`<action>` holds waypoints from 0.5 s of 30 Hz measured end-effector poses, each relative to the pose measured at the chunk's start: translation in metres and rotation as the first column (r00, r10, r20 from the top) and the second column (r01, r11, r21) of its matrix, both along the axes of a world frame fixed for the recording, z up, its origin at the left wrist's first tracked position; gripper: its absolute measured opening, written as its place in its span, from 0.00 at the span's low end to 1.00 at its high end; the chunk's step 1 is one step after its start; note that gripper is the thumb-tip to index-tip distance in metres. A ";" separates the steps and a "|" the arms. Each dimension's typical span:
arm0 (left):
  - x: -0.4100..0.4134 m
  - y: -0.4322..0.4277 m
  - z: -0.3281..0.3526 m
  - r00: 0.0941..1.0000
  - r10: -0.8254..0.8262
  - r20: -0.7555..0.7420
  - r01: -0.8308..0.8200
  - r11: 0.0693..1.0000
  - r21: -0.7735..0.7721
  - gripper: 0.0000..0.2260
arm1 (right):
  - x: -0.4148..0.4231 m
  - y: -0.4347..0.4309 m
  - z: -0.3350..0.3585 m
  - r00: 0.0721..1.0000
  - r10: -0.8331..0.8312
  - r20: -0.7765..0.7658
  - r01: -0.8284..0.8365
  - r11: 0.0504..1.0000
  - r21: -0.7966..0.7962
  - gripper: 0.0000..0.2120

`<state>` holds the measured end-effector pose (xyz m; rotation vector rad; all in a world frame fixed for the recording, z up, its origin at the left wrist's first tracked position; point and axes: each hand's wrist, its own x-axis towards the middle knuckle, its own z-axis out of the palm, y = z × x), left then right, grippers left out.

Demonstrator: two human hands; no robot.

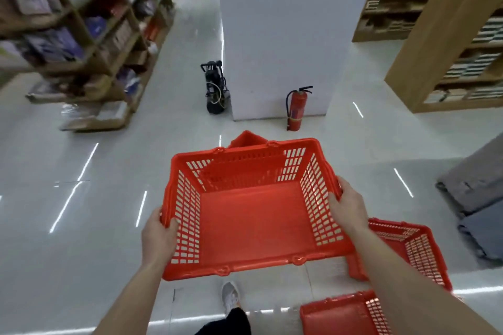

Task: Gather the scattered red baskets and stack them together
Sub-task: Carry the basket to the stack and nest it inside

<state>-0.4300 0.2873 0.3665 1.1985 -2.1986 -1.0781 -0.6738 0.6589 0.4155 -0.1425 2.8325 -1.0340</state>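
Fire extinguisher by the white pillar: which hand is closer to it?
Right. The right hand grips the right rim of the carried red basket, below and slightly right of the fire extinguisher. The left hand grips the left rim, lower and far to its left.

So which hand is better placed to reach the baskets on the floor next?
Probably the right hand. Both hands grip the held basket, but two floor baskets lie beside the right arm, away from the left hand.

Bright overhead light streaks the glossy floor (81, 226); edges bend and blur.
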 end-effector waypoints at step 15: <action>-0.130 -0.143 -0.047 0.990 0.133 0.047 -0.139 0.976 0.166 0.12 | -0.184 -0.196 -0.002 0.991 0.132 -0.020 -0.129 0.986 0.109 0.22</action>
